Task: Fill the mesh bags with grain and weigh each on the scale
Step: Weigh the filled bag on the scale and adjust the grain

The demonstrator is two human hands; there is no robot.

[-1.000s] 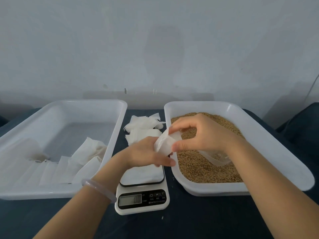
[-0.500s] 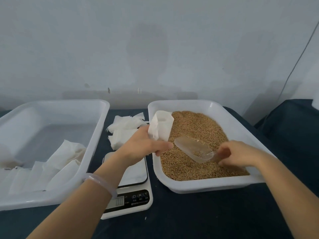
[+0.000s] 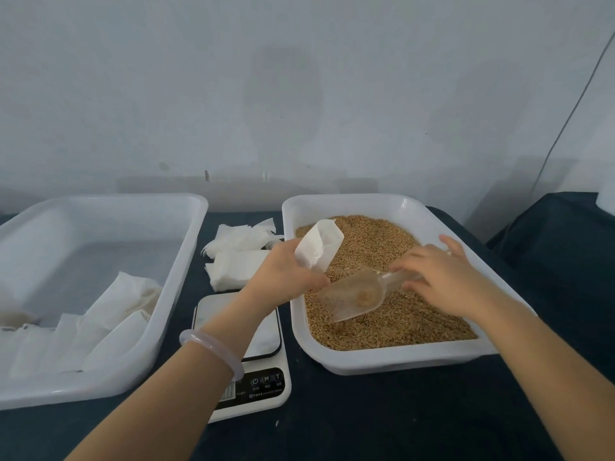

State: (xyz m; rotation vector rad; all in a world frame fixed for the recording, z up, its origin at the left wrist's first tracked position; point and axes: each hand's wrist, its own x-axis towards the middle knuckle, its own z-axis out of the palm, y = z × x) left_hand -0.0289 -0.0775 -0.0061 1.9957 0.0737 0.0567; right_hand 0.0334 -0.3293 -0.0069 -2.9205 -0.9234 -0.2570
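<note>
While the white mesh bag (image 3: 320,248) was gripped by the left hand (image 3: 286,277), fingers curled, at frame centre, the clear plastic scoop (image 3: 352,296), pinched by the right hand (image 3: 447,282), was barely loaded; pouring over the grain-filled white tray (image 3: 382,362) was judged safest.

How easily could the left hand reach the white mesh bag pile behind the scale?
Probably yes: the white bag pile lies beside the left hand, nothing between, though that hand grips one bag.
</note>
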